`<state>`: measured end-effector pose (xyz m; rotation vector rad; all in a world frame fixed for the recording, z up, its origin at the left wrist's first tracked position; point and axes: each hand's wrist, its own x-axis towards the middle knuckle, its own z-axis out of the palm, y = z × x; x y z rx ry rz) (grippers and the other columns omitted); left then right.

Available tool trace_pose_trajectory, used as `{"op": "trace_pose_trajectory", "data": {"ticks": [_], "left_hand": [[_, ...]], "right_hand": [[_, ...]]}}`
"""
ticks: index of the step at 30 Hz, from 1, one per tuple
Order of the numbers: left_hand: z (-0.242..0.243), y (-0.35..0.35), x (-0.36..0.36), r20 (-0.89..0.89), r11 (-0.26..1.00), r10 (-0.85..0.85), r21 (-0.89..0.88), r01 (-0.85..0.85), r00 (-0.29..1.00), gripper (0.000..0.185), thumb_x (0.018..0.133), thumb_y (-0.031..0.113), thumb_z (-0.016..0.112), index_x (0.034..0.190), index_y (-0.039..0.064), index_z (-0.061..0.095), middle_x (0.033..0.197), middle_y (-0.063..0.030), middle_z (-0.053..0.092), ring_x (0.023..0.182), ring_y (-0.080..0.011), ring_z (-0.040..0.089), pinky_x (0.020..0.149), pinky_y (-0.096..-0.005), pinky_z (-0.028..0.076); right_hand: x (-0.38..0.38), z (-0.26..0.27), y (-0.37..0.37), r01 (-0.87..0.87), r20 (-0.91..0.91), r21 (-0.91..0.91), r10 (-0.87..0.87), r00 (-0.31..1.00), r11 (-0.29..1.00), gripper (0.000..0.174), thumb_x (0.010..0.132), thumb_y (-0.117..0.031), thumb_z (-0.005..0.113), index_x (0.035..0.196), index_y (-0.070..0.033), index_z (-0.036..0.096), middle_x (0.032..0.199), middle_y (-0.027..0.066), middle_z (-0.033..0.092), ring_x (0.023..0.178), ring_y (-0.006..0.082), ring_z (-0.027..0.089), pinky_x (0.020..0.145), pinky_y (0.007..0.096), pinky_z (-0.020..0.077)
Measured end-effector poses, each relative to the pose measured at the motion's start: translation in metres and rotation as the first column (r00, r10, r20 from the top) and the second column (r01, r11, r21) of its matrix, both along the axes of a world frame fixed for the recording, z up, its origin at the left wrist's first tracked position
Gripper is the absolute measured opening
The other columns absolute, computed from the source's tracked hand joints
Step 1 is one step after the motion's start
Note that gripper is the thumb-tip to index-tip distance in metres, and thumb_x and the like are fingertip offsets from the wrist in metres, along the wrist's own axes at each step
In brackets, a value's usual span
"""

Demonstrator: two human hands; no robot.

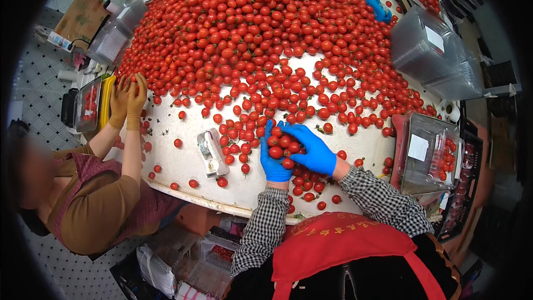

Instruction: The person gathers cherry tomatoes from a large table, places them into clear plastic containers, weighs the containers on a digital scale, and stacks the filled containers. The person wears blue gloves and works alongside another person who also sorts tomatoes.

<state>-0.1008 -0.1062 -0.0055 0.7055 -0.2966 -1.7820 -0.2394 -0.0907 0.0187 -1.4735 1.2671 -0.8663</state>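
In blue gloves, my two hands are cupped around a handful of red cherry tomatoes (275, 152) over the near part of the white table (187, 123). My left hand (275, 170) supports them from below and from the left side. From the right, my right hand (315, 148) curls its fingers over the bunch. More loose tomatoes (308, 185) lie on the table beneath and beside my wrists. Just beyond my fingers, scattered fruit runs into a large heap of cherry tomatoes (233, 21), some with green stems.
A white tape dispenser (213, 153) lies left of my hands. At right, a clear plastic box (431, 154) holding tomatoes rests on a red scale (399, 150). Stacked clear containers (433, 46) stand behind it. A co-worker's gloved hands (129, 98) are beside a yellow scale (107, 102) at left.
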Motion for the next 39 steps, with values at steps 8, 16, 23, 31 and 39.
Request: {"op": "trace_pose_trajectory", "data": {"ticks": [8,16,23,31,39], "left_hand": [[-0.001,0.000,0.010,-0.317,0.997,0.069,0.041,-0.059,0.946,0.060,0.103,0.050,0.035,0.152,0.016,0.037,0.151,-0.0117,0.045,0.140,-0.0316,0.041,0.116,-0.0515,0.034],[0.022,0.005,-0.002,-0.318,1.000,0.001,-0.014,-0.006,0.948,0.062,0.104,0.051,0.033,0.154,0.014,0.031,0.152,-0.0160,0.042,0.140,-0.0332,0.042,0.117,-0.0502,0.034],[0.042,0.015,-0.022,0.595,0.940,0.003,-0.275,0.200,0.804,0.048,0.105,0.032,0.040,0.144,0.005,0.049,0.148,-0.0152,0.046,0.135,-0.0315,0.047,0.113,-0.0422,0.038],[0.070,0.028,-0.040,0.698,0.778,0.317,-0.579,0.244,0.642,0.045,0.102,0.026,0.048,0.137,-0.001,0.054,0.144,-0.0167,0.049,0.137,-0.0321,0.044,0.114,-0.0431,0.036],[0.094,0.034,-0.047,0.581,0.798,0.336,-0.594,0.104,0.741,0.056,0.107,0.041,0.036,0.143,-0.002,0.045,0.148,-0.0146,0.046,0.136,-0.0259,0.043,0.116,-0.0411,0.032]], "right_hand": [[0.003,0.015,0.009,0.185,0.427,0.297,-0.303,0.852,0.937,0.053,0.091,-0.009,0.057,0.144,-0.010,0.050,0.131,0.0089,0.060,0.101,0.0127,0.061,0.087,0.0273,0.0501],[0.012,0.026,0.005,0.382,0.522,0.432,-0.572,0.633,0.817,0.039,0.105,-0.025,0.045,0.140,-0.009,0.053,0.130,0.0050,0.060,0.104,0.0110,0.062,0.090,0.0255,0.0519],[0.026,0.016,0.016,0.040,0.722,0.678,-0.675,0.154,0.734,0.049,0.102,-0.040,0.053,0.141,-0.011,0.051,0.134,0.0043,0.057,0.119,0.0157,0.056,0.101,0.0295,0.0484],[0.000,0.012,0.026,-0.212,0.777,0.585,-0.616,-0.132,0.783,0.060,0.099,-0.053,0.053,0.140,-0.009,0.050,0.137,0.0114,0.056,0.124,0.0252,0.055,0.106,0.0389,0.0461],[-0.010,0.022,0.025,-0.221,0.853,0.416,-0.463,-0.241,0.882,0.066,0.100,-0.058,0.041,0.150,-0.015,0.039,0.151,0.0132,0.043,0.137,0.0330,0.044,0.112,0.0547,0.0379]]}}
